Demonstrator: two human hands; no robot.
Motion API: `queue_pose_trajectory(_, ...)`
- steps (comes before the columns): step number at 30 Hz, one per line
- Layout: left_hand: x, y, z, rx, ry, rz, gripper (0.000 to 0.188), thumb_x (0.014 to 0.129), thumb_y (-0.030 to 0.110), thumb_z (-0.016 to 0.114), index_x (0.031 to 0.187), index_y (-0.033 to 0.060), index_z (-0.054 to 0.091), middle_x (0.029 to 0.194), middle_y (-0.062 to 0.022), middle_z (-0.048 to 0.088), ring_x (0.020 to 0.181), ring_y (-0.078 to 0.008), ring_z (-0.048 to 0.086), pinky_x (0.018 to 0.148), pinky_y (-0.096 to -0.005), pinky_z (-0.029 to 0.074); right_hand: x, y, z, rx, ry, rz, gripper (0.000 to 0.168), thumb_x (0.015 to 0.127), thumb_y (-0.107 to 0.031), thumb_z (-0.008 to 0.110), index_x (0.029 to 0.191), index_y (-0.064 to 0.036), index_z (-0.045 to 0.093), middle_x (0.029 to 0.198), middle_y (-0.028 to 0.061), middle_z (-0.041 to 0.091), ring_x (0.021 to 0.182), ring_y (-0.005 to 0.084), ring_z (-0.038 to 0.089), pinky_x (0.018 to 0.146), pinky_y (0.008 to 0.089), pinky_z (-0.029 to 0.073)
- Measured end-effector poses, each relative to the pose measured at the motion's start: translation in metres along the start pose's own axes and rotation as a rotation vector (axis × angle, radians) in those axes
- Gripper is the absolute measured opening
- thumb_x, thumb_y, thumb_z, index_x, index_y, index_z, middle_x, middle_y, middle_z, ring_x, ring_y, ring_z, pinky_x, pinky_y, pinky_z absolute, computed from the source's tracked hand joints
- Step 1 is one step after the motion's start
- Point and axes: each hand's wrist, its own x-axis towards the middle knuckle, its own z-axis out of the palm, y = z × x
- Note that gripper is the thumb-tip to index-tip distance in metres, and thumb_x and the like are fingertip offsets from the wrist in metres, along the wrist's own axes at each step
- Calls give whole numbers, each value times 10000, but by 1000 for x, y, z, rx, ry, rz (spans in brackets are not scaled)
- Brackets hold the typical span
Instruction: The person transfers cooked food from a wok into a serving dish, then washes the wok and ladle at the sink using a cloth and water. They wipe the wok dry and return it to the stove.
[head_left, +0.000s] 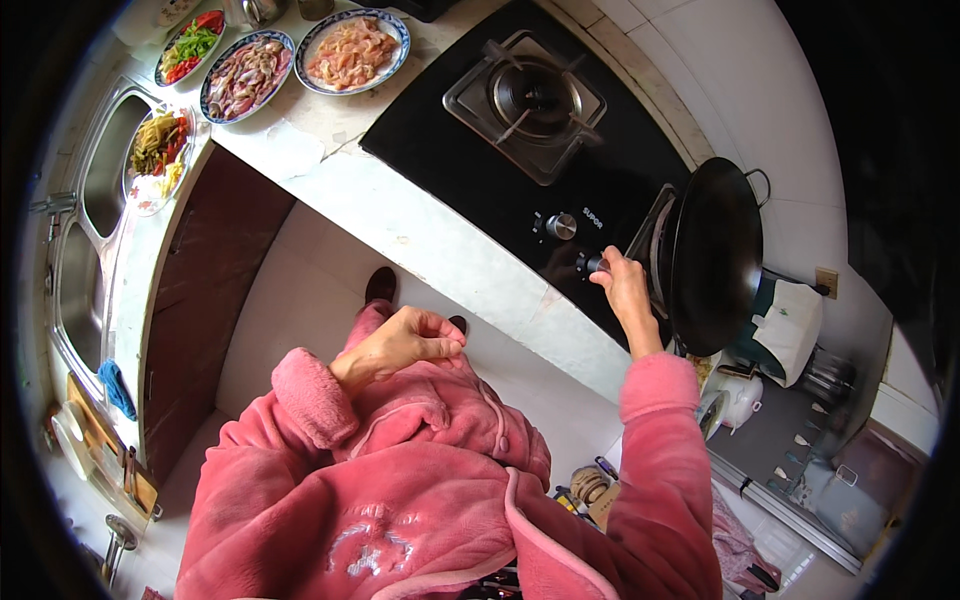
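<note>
My right hand (624, 289) has its fingers on a control knob (598, 264) of the black glass gas hob (420, 142). To the right of that hand a black wok (716, 259) sits on the right burner. The second knob (561, 226) lies up and left of my fingers, below the uncovered left burner (535, 97). My left hand (412, 341) hangs in front of my body, fingers curled with the thumb against them; no object shows in it. Whether a flame burns under the wok cannot be seen.
Plates of sliced pale meat (352, 54), darker meat (247, 77) and cut peppers (190, 49) stand on the counter at upper left. Another plate of cut vegetables (159, 154) is beside the double sink (112, 169). A blue cloth (116, 388) and wooden board (139, 480) lie at far left.
</note>
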Motion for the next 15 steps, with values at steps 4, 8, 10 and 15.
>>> queue_pose_trajectory(4, 1, -14, -7, -43, 31, 36, 207, 977, 155, 621, 916, -35, 674, 820, -81, 678, 754, -149, 660, 731, -269, 556, 1, -1, 1, -31, -1, 4, 367, 753, -35, 770, 1050, 13, 559, 906, 243, 663, 878, 433, 643, 717, 450, 503)
queue_pose_trajectory(8, 1, -18, -8, -55, 53, 44, 201, 971, 138, 629, 928, -56, 658, 805, -94, 676, 709, -140, 651, 675, -253, 544, 1, -4, -1, -21, -29, 31, 363, 764, -40, 766, 1056, 15, 558, 907, 243, 666, 878, 429, 647, 717, 449, 504)
queue_pose_trajectory(10, 1, -18, -8, -44, 52, 35, 208, 970, 143, 632, 919, -58, 653, 788, -98, 672, 698, -142, 648, 665, -253, 540, 1, -3, -1, -41, -30, 29, 367, 764, -44, 766, 1059, 15, 558, 905, 243, 667, 876, 428, 649, 716, 448, 507)
queue_pose_trajectory(15, 1, -22, -10, -67, 66, 23, 221, 965, 157, 643, 901, -54, 640, 737, -93, 655, 672, -147, 640, 641, -253, 526, 2, -2, 2, -66, -16, 7, 374, 761, -59, 772, 1060, 13, 558, 901, 236, 670, 869, 425, 652, 711, 442, 512)
